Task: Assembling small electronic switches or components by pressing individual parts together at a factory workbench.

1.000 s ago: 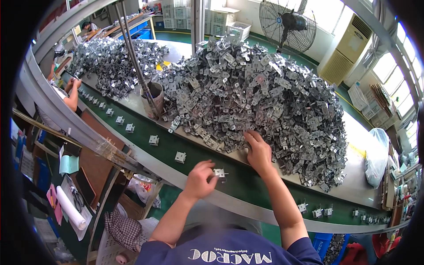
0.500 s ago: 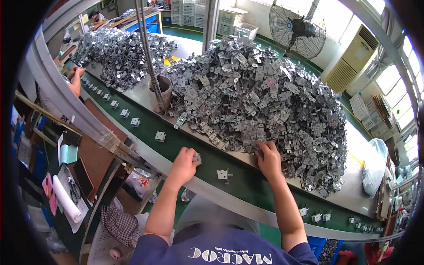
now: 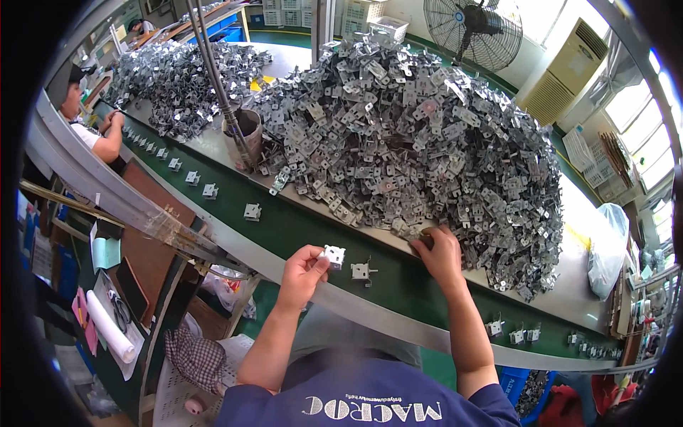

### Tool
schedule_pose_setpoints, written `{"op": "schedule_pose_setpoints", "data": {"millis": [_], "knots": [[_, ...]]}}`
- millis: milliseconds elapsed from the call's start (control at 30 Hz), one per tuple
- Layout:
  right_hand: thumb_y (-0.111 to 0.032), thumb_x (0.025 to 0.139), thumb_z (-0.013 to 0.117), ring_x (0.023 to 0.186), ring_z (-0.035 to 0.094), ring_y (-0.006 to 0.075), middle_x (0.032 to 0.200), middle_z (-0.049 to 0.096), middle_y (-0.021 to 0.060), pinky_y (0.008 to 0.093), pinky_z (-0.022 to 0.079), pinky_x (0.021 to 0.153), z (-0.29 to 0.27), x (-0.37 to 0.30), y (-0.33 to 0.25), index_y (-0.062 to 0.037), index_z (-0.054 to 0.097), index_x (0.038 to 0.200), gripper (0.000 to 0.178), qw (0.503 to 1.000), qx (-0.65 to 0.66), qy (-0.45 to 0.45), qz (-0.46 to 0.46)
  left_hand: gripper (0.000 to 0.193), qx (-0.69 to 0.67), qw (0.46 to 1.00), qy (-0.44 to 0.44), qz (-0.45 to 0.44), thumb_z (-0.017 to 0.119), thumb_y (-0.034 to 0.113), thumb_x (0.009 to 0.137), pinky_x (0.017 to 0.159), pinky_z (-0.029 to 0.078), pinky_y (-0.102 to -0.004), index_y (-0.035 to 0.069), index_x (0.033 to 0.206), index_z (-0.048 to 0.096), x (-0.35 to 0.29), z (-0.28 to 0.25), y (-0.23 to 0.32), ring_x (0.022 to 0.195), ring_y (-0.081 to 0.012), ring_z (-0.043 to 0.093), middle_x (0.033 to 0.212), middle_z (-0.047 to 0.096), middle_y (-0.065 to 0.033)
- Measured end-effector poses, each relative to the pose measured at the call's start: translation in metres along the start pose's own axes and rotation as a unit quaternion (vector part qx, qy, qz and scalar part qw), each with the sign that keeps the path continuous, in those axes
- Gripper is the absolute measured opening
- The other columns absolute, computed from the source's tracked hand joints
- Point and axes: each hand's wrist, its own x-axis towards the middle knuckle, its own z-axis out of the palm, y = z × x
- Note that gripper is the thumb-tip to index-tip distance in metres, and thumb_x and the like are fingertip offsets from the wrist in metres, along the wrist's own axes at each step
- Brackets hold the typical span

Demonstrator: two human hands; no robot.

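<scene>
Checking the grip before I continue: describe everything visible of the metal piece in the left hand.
The metal piece is boxy and silvery, like bent sheet metal, with a bright face marked by dark holes or notches. The left hand pinches it at its left side. It shows against the green belt, left of a similar piece; its covered part and underside are hidden.

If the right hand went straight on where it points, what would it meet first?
Likely the pile, at its near edge; the right hand looks close to it or touching, though depth is unclear.
</scene>
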Motion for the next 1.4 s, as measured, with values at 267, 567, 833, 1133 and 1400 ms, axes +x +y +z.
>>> {"op": "schedule_pose_setpoints", "data": {"millis": [267, 567, 833, 1133, 1400], "knots": [[-0.01, 0.073, 0.071, 0.06, 0.054, 0.0113, 0.071, 0.058, 0.0067, 0.0253, 0.042, 0.055, -0.008, -0.015, -0.006, -0.0006, 0.058, 0.081, 0.018, 0.96, 0.208, -0.105, 0.153, 0.013, -0.237, 0.97, -0.03, -0.051, 0.063, 0.013, 0.084, 0.076, 0.052, -0.0317, 0.004, 0.079, 0.055, -0.011, 0.011, -0.005, 0.099, -0.0259, 0.06, 0.095, 0.061, -0.0083], [-0.004, 0.075, 0.069, 0.058, 0.043, 0.0024, 0.065, 0.054, -0.0034, 0.0182, 0.035, 0.051, -0.026, -0.026, -0.083, -0.0006, 0.061, 0.079, 0.01, 0.893, 0.403, -0.173, 0.103, 0.014, -0.311, 0.934, -0.17, -0.045, 0.065, 0.008, 0.082, 0.083, 0.05, -0.0356, 0.007, 0.082, 0.051, -0.02, 0.043, -0.004, 0.096, -0.024, 0.06, 0.099, 0.061, -0.0147], [0.0, 0.072, 0.07, 0.054, 0.04, 0.0032, 0.061, 0.051, -0.0034, 0.0189, 0.033, 0.049, -0.02, -0.046, -0.086, -0.001, 0.059, 0.074, 0.011, 0.908, 0.408, -0.098, 0.015, 0.018, -0.267, 0.945, -0.188, -0.036, 0.07, 0.005, 0.076, 0.08, 0.05, -0.0347, 0.006, 0.081, 0.052, -0.018, 0.039, -0.005, 0.091, -0.0234, 0.061, 0.098, 0.062, -0.0147], [-0.005, 0.068, 0.075, 0.058, 0.048, 0.0067, 0.066, 0.057, 0.0023, 0.0207, 0.038, 0.052, -0.025, -0.045, -0.073, -0.0002, 0.061, 0.078, 0.017, 0.92, 0.372, -0.124, 0.013, 0.018, -0.167, 0.967, -0.193, -0.022, 0.069, 0.001, 0.076, 0.081, 0.05, -0.0346, 0.005, 0.08, 0.051, -0.019, 0.033, -0.002, 0.091, -0.0235, 0.061, 0.094, 0.062, -0.0144], [-0.009, 0.077, 0.068, 0.049, 0.043, 0.0057, 0.055, 0.048, -0.0025, 0.0206, 0.033, 0.046, -0.032, -0.051, -0.103, -0.0008, 0.059, 0.076, 0.012, 0.933, 0.331, -0.144, 0.017, 0.014, -0.286, 0.954, -0.09, -0.02, 0.059, -0.005, 0.082, 0.074, 0.05, -0.0278, 0.002, 0.084, 0.047, -0.021, 0.037, 0.014, 0.087, -0.0164, 0.059, 0.097, 0.057, -0.0109]]}}
